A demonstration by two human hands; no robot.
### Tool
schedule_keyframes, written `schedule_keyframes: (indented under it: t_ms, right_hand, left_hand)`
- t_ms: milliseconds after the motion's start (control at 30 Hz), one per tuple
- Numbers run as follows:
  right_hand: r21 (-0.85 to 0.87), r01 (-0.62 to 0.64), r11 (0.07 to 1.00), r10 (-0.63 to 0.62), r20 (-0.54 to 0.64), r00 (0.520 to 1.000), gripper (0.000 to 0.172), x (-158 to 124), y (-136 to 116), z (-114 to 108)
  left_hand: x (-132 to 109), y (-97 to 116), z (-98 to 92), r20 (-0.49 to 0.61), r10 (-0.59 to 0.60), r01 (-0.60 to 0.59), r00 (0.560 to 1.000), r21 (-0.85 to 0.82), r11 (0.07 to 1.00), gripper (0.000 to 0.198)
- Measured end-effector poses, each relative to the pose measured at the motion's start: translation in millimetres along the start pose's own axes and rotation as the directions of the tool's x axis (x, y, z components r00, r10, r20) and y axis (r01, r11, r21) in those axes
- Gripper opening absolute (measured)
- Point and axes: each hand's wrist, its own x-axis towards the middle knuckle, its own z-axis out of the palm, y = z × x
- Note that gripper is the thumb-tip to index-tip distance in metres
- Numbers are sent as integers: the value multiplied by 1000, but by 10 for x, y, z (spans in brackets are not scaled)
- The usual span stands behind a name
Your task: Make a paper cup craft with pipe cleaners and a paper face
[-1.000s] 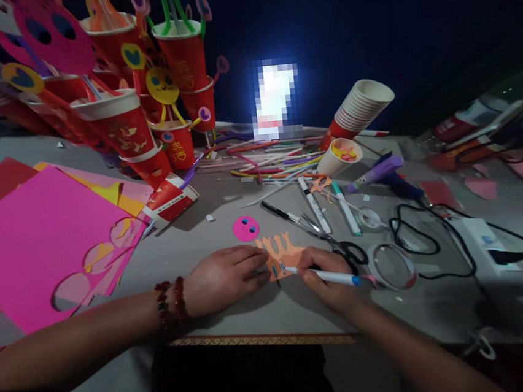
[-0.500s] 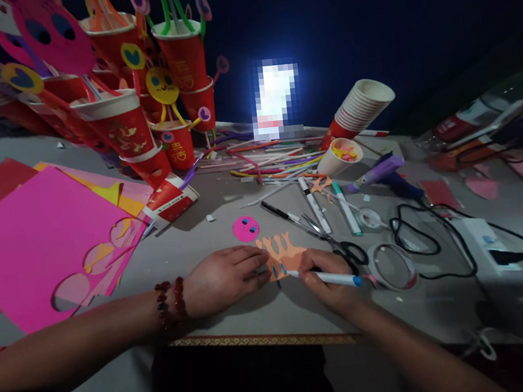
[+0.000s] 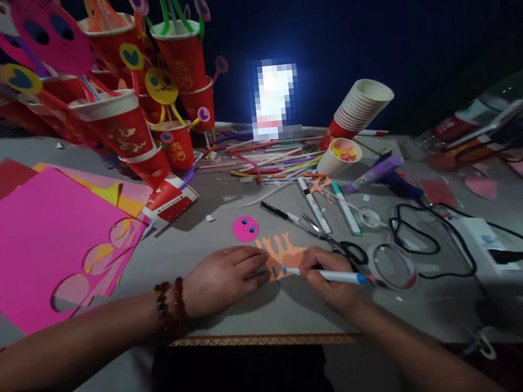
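Observation:
An orange paper cut-out (image 3: 290, 256) with wavy cut gaps along its top lies on the table, and two blue oval marks show near its lower edge. My left hand (image 3: 226, 279) lies flat with fingers stretched, its fingertips on the left edge of the cut-out. In my right hand (image 3: 327, 279) is a white marker with a blue end (image 3: 341, 276), held slanted with its tip at the right-hand blue oval. Just above the cut-out rests a pink paper disc (image 3: 246, 229) with a drawn face. Black-handled scissors (image 3: 352, 251) lie beyond my right hand.
Pink paper sheets (image 3: 53, 240) cover the left side. Red paper cups (image 3: 116, 127) with paper figures stand at the back left; stacked cups (image 3: 355, 110) lean at the back right. Markers (image 3: 314, 206), pipe cleaners (image 3: 267, 158), a tape roll (image 3: 393, 266) and a cable (image 3: 469, 265) lie around.
The marker and my right hand have shifted very slightly, the tip staying at the right-hand blue oval. My left hand stays in place on the cut-out.

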Motion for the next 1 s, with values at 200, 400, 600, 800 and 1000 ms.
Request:
schedule_keyframes:
  t_ms: [200,400,600,800,1000]
  right_hand:
    - [-22,-7,1000,8,27,1000,17,6,-14,-4]
    - [-53,25,998,-22,52,998,16,20,-32,-13]
    - [-30,2,1000,-1,29,1000,16,16,-23,-5]
    - [-18,21,1000,-20,46,999,17,19,-37,-12]
    - [-25,43,999,-43,32,999,19,12,-8,6]
  left_hand:
    - [15,10,-21,-18,1,0,1000,15,1000,20]
    - [-3,10,0,-4,-3,3,1000,28,1000,20]
    - [9,5,-32,11,10,-11,1000,22,1000,21]
    - [18,7,-23,-20,4,-4,1000,28,1000,20]
    - [7,7,-10,-7,3,-3,1000,31,1000,21]
